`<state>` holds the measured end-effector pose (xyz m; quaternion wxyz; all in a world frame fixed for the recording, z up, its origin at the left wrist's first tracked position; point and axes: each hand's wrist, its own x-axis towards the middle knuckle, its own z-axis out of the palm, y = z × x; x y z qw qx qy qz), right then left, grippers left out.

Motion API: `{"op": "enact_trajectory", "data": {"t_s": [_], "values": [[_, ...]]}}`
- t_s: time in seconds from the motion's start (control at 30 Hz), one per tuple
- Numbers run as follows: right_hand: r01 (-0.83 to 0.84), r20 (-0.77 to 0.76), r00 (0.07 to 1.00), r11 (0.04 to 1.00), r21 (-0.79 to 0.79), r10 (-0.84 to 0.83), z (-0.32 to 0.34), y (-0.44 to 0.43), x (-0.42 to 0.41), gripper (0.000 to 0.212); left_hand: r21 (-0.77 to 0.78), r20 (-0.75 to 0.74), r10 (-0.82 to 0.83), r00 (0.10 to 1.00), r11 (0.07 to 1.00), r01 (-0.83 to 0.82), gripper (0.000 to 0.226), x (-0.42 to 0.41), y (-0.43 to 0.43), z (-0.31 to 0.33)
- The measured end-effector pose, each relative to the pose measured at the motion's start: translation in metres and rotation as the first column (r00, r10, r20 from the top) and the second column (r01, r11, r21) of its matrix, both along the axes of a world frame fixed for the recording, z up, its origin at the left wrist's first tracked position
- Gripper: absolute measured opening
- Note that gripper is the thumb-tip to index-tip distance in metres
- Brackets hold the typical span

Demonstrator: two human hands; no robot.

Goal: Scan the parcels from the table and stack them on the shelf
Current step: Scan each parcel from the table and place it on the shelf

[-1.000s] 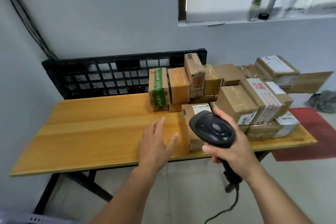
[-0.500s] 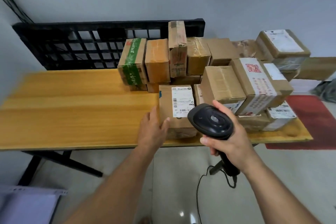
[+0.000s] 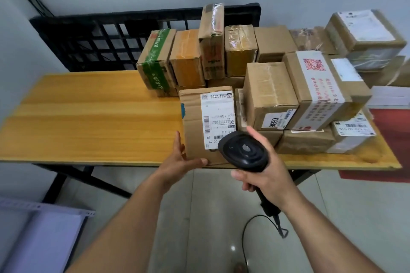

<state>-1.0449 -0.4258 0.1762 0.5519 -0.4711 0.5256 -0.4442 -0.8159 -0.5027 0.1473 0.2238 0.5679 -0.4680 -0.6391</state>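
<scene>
**Change noted.** One second ago the left hand hovered with fingers spread over bare wood to the left of the labelled parcel. Half a second ago it reached that parcel's left side. It now sits at the parcel's near-left corner, fingers straight against the left side and thumb along the near edge, bracing the box rather than wrapped round it. The right hand remains clamped on the handle of the black scanner, whose head has come down over the parcel's near-right corner, just below the white label. The hands are apart, one at each near corner.

**Assessment.** The parcel lies flat with its label up and is steadied, so this appears to be the scan step for this box. No beam or read confirmation can be seen. Stacking is not yet begun for it.

**Surface.** The parcel rests at the front edge of the wooden tabletop. Behind it and to its right, the other parcels are packed in close rows, some stacked. Left of it the wood shows bare.

**Room.**
- A black grid pallet stands against the grey wall behind the parcel.
- A red mat lies on the floor far to its right.
- The scanner cable loops over the tiles below it.
- A pale metal shelf, probably the stacking destination, shows below and to its left.
</scene>
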Motion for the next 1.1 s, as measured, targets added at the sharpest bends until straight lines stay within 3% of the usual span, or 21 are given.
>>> {"op": "enact_trajectory", "data": {"t_s": [0.1,0.23,0.4,0.6,0.8,1.1], "values": [[-0.025,0.01,1.0,0.999,0.026,0.025,-0.007,0.002,0.004,0.099,-0.136,0.062,-0.117,0.991,0.983,0.124,0.099,-0.005,-0.005,-0.01],[-0.021,0.015,1.0,0.999,0.047,0.02,-0.01,0.002,0.009,0.097,-0.15,0.022,-0.152,0.988,0.977,0.153,0.084,-0.005,-0.011,-0.008],[0.001,0.038,0.999,0.999,0.039,-0.003,-0.011,-0.004,0.013,0.098,-0.231,0.035,-0.089,0.995,0.968,0.094,0.1,0.005,-0.034,0.011],[0.034,0.046,0.998,0.999,0.037,-0.035,-0.013,-0.008,0.02,0.097,-0.209,-0.085,-0.047,0.995,0.978,0.028,0.082,-0.001,-0.042,0.01],[0.053,0.071,0.996,0.998,0.023,-0.055,-0.001,-0.011,0.023,0.097,-0.232,-0.086,-0.037,0.996,0.972,0.016,0.119,0.007,-0.029,0.021],[-0.06,0.111,0.992,0.998,-0.033,0.064,0.059,-0.005,0.071,0.099,-0.308,-0.046,0.078,0.996,0.947,-0.088,0.111,0.064,0.003,0.068]]}}
